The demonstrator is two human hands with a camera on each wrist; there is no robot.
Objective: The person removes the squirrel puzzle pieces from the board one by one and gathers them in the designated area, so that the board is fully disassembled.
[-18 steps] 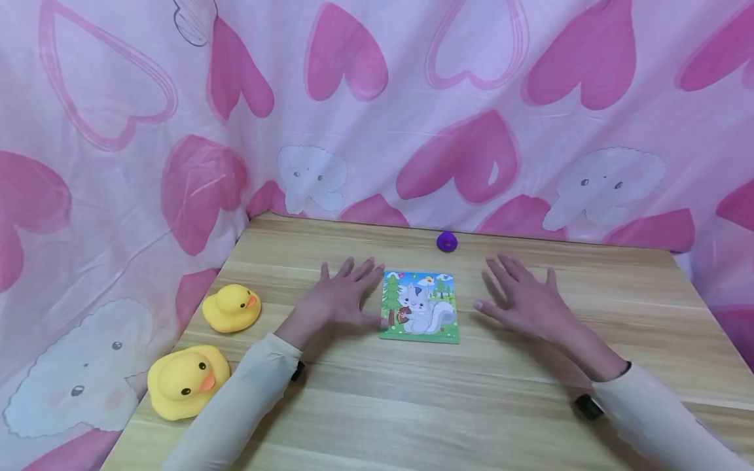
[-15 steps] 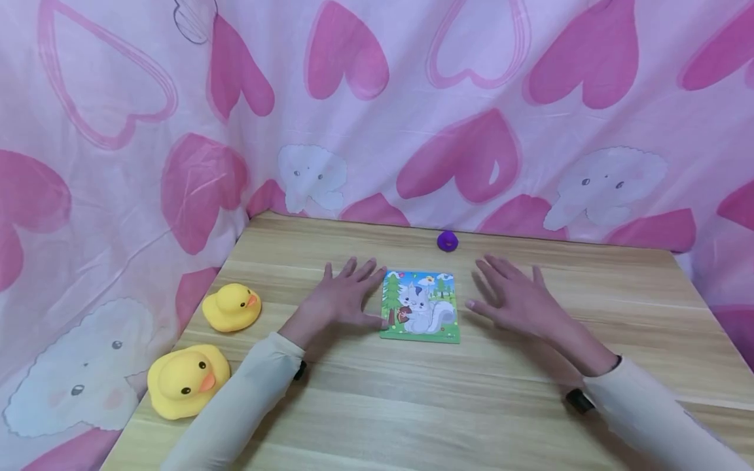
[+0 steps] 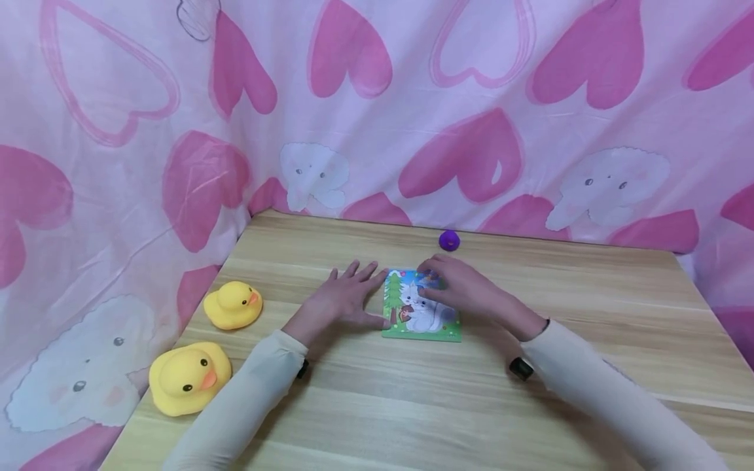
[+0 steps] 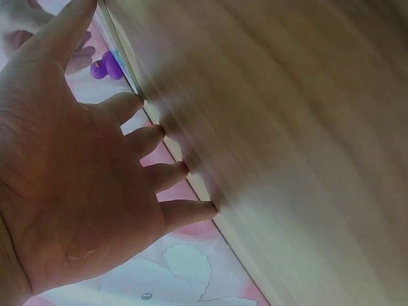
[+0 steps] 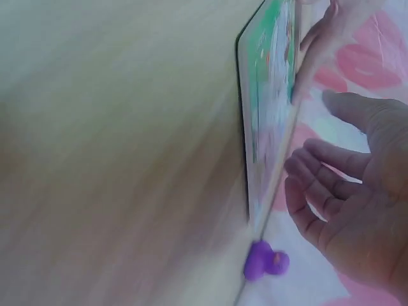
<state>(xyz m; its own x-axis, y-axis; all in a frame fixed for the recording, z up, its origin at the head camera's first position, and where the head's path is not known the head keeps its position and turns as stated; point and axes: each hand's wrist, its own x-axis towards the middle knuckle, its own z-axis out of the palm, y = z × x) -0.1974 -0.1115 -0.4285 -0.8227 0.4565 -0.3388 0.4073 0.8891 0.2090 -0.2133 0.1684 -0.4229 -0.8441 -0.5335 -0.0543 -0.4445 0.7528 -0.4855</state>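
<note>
A square picture board point(image 3: 421, 327) with a grey squirrel and green trees lies flat on the wooden table. My left hand point(image 3: 341, 302) is spread at its left side, thumb and index fingertip right at the board's edge. In the left wrist view the left hand's fingers point(image 4: 172, 175) are apart, with their tips at the tabletop. My right hand point(image 3: 465, 286) hovers over the board's upper right part and hides that corner in the head view. In the right wrist view its fingers point(image 5: 319, 185) are loosely bent, with nothing between them and the thumb.
A small purple duck-shaped toy point(image 3: 449, 241) sits behind the board near the table's back edge. Two yellow rubber ducks, a smaller one point(image 3: 233, 305) and a larger one point(image 3: 190, 378), stand along the left edge. A pink heart-print curtain point(image 3: 365, 131) hangs behind the table point(image 3: 377, 405).
My right hand has moved left from beside the board to over its upper right part, its fingers bending more. The left hand stays at the board's left edge.
</note>
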